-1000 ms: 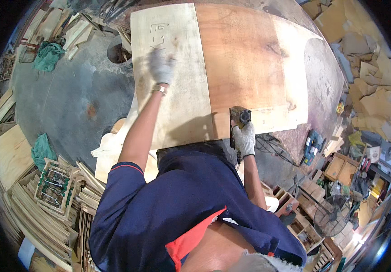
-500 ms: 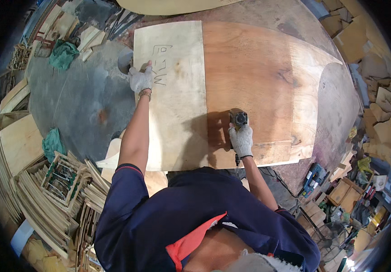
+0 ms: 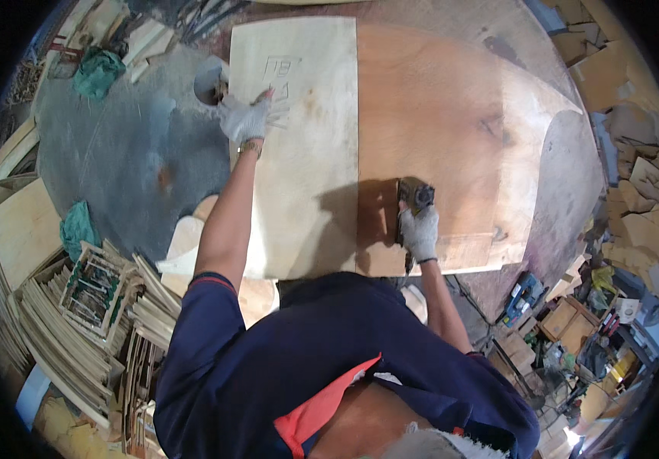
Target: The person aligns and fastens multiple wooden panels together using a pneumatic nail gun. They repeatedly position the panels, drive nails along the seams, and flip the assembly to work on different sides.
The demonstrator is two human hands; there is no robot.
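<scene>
My left hand (image 3: 244, 118), in a pale work glove, grips the left edge of a pale plywood sheet (image 3: 306, 161). Its thumb reaches over the top face beside pencil marks; the other fingers sit at the edge, partly hidden. In my gloved right hand (image 3: 421, 236) is a dark nail gun (image 3: 423, 196), held upright with its round cap facing up. It stands over a reddish-brown plywood sheet (image 3: 429, 99), just right of the seam with the pale one. Whether its nose touches the wood is hidden.
A lighter curved-edge board (image 3: 528, 138) shows beyond the brown sheet. The grey worktable (image 3: 107, 145) has a round hole (image 3: 208, 83) beside my left hand. Stacked plywood strips (image 3: 61, 344) and a crate of metal pieces (image 3: 100, 294) lie at lower left, a blue tool (image 3: 523, 297) at right.
The nail gun has shifted slightly right across the brown sheet and turned. My left thumb now points rightward over the pencil marks. The whole view has shifted a little.
</scene>
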